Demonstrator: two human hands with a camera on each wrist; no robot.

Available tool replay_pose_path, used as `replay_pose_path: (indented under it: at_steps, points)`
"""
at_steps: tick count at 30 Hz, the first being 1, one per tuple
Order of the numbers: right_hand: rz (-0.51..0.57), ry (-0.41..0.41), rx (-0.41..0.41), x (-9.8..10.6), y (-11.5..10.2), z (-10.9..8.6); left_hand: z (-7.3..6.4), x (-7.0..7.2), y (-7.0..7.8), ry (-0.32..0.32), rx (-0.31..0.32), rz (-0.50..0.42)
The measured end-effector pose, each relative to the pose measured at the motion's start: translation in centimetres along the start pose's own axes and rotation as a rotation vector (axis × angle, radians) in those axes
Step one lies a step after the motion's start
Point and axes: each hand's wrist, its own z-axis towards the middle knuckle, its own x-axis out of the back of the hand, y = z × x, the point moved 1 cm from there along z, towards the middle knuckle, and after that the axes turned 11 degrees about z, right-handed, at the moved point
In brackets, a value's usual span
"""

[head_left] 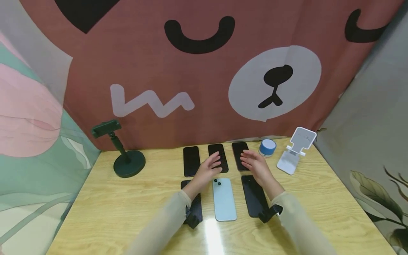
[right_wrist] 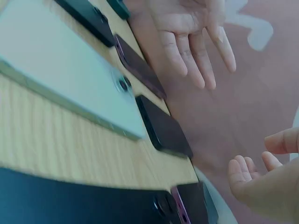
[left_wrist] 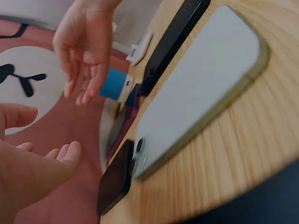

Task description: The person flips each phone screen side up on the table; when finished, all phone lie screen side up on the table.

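My left hand (head_left: pixel 205 171) hovers over the phones with its fingers loosely bent and nothing in its grasp. Facing it, my right hand (head_left: pixel 256 166) is also raised, palm inward and holding nothing. Between the forearms lies a pale blue phone (head_left: pixel 224 202), back up, its two lenses at the far end. A dark phone (head_left: pixel 197 209) is partly hidden under my left wrist, and a black phone (head_left: pixel 254 198) lies by my right wrist. Behind them are a black phone (head_left: pixel 191 161), a middle phone (head_left: pixel 224 163) and a right phone (head_left: pixel 237 152), the last two partly covered by my fingers.
A dark green phone stand (head_left: pixel 129 163) stands at the left back of the wooden table (head_left: pixel 108 205). At the right back are a blue and white round container (head_left: pixel 267 147) and a white folding stand (head_left: pixel 290 161). A patterned cloth (head_left: pixel 210 124) hangs behind the table.
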Motion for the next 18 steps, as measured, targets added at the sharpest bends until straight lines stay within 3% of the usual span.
replay_pose_path:
  at_steps: [6, 14, 18]
  points:
    - [-0.006, -0.035, -0.021, -1.7, 1.1, -1.0, -2.6, 2.8, -0.5, 0.104, 0.000, 0.032]
    - [-0.008, -0.068, -0.075, -4.1, 3.0, -2.7, -7.7, 6.6, -2.4, 0.225, 0.044, 0.055]
    - [-0.044, -0.105, -0.099, -5.8, 3.7, -3.7, -9.5, 8.0, -2.9, 0.277, 0.059, 0.070]
